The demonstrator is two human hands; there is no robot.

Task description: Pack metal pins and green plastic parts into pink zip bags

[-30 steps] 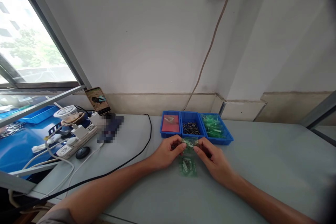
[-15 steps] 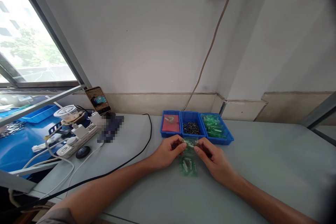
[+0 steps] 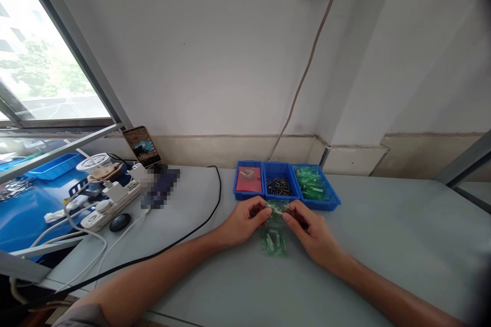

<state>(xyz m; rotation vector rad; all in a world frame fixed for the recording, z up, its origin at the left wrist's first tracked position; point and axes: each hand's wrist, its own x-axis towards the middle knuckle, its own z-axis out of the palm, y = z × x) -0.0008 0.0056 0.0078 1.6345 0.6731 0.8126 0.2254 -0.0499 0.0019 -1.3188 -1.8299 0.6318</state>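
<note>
The upper green packet (image 3: 276,209) is held between the person's hands, above the grey surface (image 3: 233,286). From where I stand, the left hand (image 3: 242,222) has its grip pinching one side of it between thumb and fingers, and the right hand (image 3: 317,232) pinches the opposite side. Just below lies a lower green packet (image 3: 273,242) with slim pale and dark pieces. Behind, three blue trays (image 3: 322,205) stand side by side, the middle one holding dark metal pieces (image 3: 279,187).
</note>
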